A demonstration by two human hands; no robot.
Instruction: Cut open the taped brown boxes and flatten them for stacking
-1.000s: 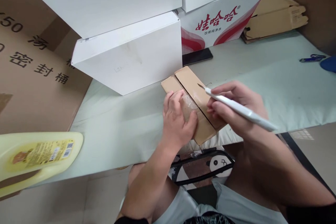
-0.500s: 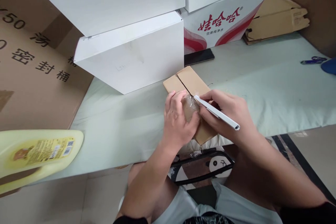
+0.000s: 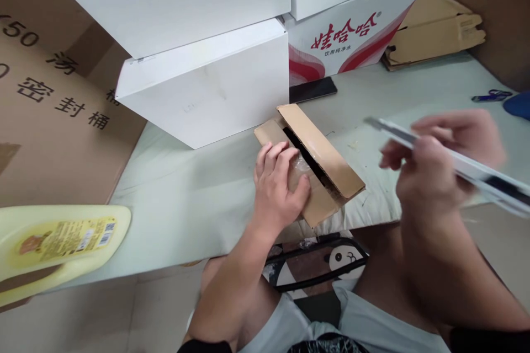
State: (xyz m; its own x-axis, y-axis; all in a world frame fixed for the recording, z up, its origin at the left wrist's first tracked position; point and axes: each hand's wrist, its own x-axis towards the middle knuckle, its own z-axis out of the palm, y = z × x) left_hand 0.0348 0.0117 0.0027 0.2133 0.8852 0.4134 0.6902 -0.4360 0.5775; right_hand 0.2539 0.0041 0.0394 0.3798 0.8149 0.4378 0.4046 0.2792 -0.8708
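Drawn back from the seam since half a second ago, the right hand (image 3: 447, 149) is now well off to the right of the small cardboard box (image 3: 331, 157), whose right flap has risen, leaving a dark gap along the middle. Nearest are the person's pale shorts (image 3: 379, 314) and, under the table's front edge, a panel with a cartoon animal face (image 3: 348, 258). At the left edge a yellow container (image 3: 118, 226) with a printed label lies partly in view. The left hand (image 3: 277, 185) presses on the box's left flap, fingers somewhat spread and thumb apart, beside a patch of clear tape (image 3: 302, 162). The right hand, blurred, has its fingers closed around a white utility knife (image 3: 476, 170), blade pointing left and clear of the cardboard. The box lies slantwise on the pale green tablecloth (image 3: 186, 204), close to the front edge. Beyond it are a white carton (image 3: 207, 91) and a dark phone (image 3: 314, 90), which lies at the foot of a red-and-white printed carton (image 3: 351, 33). Farther right are blue-handled scissors (image 3: 492, 95) and, behind them, folded cardboard (image 3: 434, 38) against a large brown carton (image 3: 505, 27).
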